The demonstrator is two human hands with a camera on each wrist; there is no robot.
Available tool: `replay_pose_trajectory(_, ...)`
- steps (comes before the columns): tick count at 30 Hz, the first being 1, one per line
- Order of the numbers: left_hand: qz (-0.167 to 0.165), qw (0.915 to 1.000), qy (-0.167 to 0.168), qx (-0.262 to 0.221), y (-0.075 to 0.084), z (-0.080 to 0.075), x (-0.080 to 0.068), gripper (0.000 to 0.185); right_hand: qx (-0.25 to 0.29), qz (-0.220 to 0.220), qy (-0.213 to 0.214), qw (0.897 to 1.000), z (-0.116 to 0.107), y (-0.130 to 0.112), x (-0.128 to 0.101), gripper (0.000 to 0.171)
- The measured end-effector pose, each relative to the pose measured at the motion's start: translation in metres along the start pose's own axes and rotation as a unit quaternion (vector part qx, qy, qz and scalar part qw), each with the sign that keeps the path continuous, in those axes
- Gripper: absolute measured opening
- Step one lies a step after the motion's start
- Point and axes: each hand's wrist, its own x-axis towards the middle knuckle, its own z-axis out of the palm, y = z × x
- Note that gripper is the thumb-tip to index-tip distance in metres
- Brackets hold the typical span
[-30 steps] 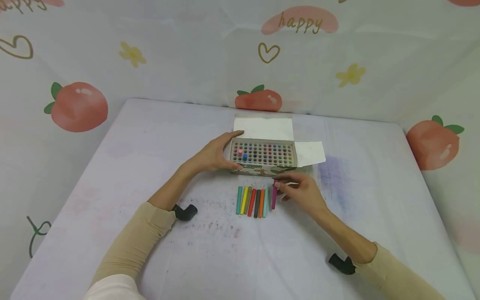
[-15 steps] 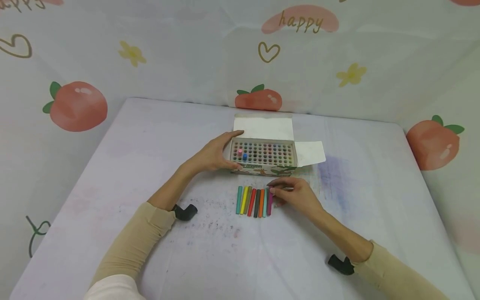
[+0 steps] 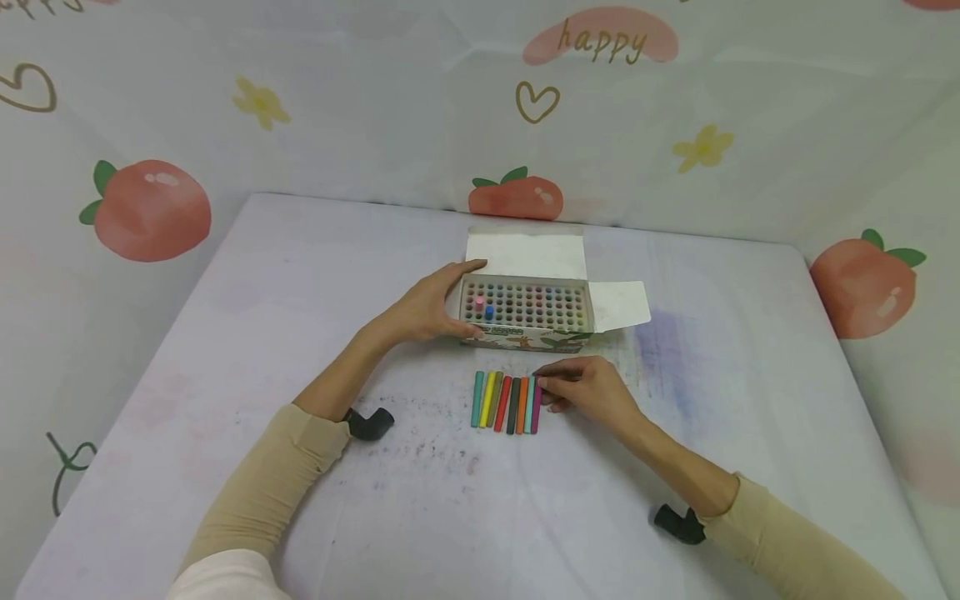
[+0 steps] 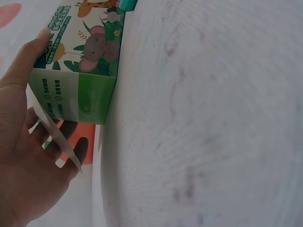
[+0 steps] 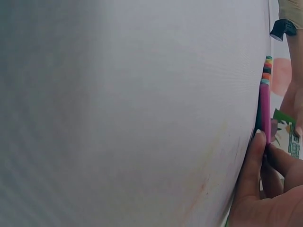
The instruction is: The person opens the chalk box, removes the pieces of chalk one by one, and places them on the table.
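Observation:
My left hand [image 3: 426,308] grips the left end of an open cardboard chalk box [image 3: 528,340], thumb at the front and fingers behind. In the left wrist view the box [image 4: 97,47] shows animal pictures and a green corner. Its holed insert bears a pink chalk stick [image 3: 480,303] and a blue one [image 3: 489,312] standing upright at the left. In front of the box, my right hand [image 3: 596,392] pinches the upper end of a purple chalk stick [image 5: 265,109]. The purple stick lies at the right end of a row of chalk sticks, beside a light teal one [image 3: 529,408].
Several chalk sticks lie side by side, among them a red one [image 3: 503,404] and a yellow one [image 3: 487,400]. The box's lid [image 3: 525,254] stands open behind, and a side flap [image 3: 619,306] sticks out right. The white table cover [image 3: 420,517] has coloured smudges.
My right hand has moved left and slightly toward me, bringing the purple chalk stick from apart to right beside the row's end. The left hand still holds the box.

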Motion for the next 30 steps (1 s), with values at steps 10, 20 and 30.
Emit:
replay_pose_trajectory(10,-0.001,1.0,0.0,0.003,-0.0008,0.0002,-0.0002,0.11,-0.01,0.014,0.01,1.0,-0.0028,0.0,0.0008,0.021)
replay_pose_trajectory(20,0.001,1.0,0.002,0.008,-0.0005,0.0003,-0.0001,0.11,0.007,0.019,0.014,1.0,-0.0047,-0.0017,-0.0002,0.021)
replay_pose_trajectory(30,-0.001,1.0,0.0,0.009,0.0007,0.0002,0.0,0.11,-0.036,0.003,0.012,0.999,-0.0058,-0.0068,-0.0023,0.023)
